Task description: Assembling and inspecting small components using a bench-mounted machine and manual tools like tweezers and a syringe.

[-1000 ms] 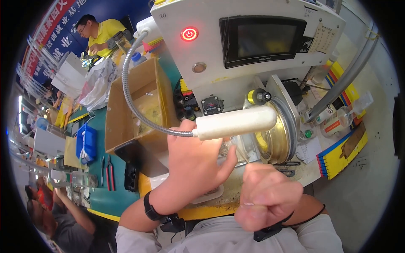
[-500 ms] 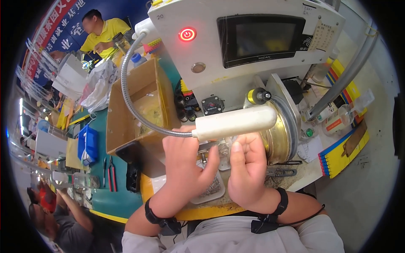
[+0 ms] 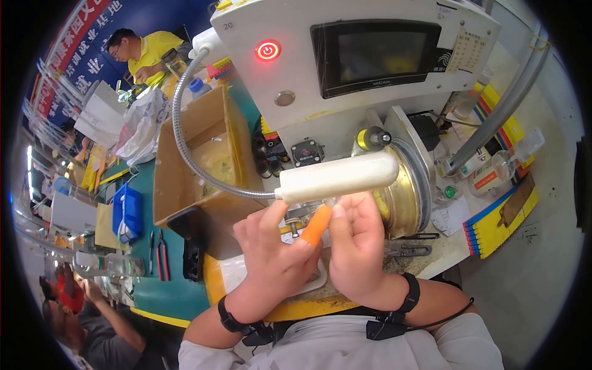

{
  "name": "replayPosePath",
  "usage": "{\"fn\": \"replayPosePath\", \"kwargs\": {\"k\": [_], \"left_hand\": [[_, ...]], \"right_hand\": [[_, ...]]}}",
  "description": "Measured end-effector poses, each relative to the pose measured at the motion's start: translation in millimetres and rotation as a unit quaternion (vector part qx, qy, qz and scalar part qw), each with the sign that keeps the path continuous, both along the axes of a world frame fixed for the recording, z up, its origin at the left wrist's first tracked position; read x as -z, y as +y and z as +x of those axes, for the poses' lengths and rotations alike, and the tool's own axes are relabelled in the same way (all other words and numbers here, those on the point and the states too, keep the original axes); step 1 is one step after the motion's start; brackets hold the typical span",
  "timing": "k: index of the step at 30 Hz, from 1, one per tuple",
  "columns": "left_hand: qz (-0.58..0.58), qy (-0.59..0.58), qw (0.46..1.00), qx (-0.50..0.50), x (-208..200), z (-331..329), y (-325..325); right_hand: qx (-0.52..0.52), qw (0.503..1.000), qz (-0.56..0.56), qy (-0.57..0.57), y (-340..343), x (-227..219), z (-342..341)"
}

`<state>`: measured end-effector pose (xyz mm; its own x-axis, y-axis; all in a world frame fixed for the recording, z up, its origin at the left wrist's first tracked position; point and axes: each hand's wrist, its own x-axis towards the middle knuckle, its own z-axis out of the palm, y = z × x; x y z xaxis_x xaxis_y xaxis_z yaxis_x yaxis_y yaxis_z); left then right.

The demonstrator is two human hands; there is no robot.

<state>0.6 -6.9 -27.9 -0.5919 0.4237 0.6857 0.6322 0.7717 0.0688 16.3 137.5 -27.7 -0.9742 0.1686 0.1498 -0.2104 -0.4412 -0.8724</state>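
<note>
Orange, suddenly, at the left hand (image 3: pixel 271 259): an orange cover (image 3: pixel 316 228) on or along the thumb, against bare skin half a second ago. Slants up between both hands, tip close by the thumb of the right hand (image 3: pixel 356 253). And the grip? Over on the right, thumb and bent forefinger close together, much as before; whether pinching anything, cannot tell. On the left, fingers more curled now, tips partly hidden, no telling the hold. Just beyond, a small metal fixture (image 3: pixel 302 213) with a bolt (image 3: pixel 295 229), in view as before. Mostly behind the left hand now, a pale tray (image 3: pixel 320 277), far more exposed a moment ago. Close over the hands, a white lamp (image 3: pixel 339 177) on a bendy metal neck (image 3: pixel 179 117). Just beside the right hand, a brass-coloured wheel (image 3: pixel 402 206). Out to the left, a cardboard box (image 3: pixel 237 135), in the same spot as before. Higher up, a white machine (image 3: pixel 296 74) with its red button (image 3: pixel 268 50) glowing as before. Far off, upper left, a person in yellow (image 3: pixel 151 58), head now bowed low.
</note>
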Motion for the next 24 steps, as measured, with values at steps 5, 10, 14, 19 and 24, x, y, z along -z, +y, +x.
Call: {"fn": "replayPosePath", "kwargs": {"k": [5, 10, 14, 19, 24], "left_hand": [[-0.035, -0.034, 0.999, 0.006, -12, 0, 5], [0.016, -0.016, 0.999, 0.030, 1, -5, 7], [0.034, -0.026, 0.998, 0.044, 1, -7, 6], [0.025, -0.041, 0.998, 0.049, -2, -5, 3], [0.014, -0.036, 0.998, 0.052, -2, -6, 3]], "right_hand": [[-0.005, 1.000, -0.029, -0.001, 1, -1, -2], [-0.003, 1.000, -0.025, 0.006, 2, 3, -1], [-0.014, 1.000, -0.025, -0.007, 4, 3, 0], [-0.004, 1.000, -0.021, 0.002, 2, 1, 0], [-0.001, 1.000, -0.029, 0.010, 1, 0, 0]]}}
